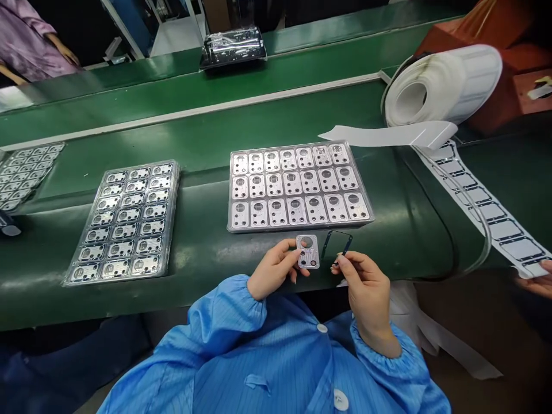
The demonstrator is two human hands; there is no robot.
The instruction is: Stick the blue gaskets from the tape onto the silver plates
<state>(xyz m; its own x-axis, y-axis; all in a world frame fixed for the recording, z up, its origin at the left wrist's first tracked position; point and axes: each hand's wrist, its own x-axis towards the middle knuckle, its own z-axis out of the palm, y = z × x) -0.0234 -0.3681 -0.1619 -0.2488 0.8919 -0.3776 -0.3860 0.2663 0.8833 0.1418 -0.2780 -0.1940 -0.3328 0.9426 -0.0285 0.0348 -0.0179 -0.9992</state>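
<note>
Between thumb and fingers, my left hand (278, 265) grips a small silvery metal plate (307, 253) with a round opening near its top and dark holes lower down. My right hand (364, 284) pinches a thin black frame-shaped adhesive gasket (347, 244) by its lower edge, a little to the right of the plate and apart from it. Just beyond both hands lies a clear tray (301, 223) filled with rows of similar plates. To the left is a second tray (170, 230), where the plates show dark borders.
A large roll of white film (457, 80) stands at the back right. From it runs a strip of black gaskets (487, 210), its end held by another person's hand (537, 282). A black wrapped package (233, 49) lies behind. At far left are another tray (30, 172) and a person in pink (30, 40).
</note>
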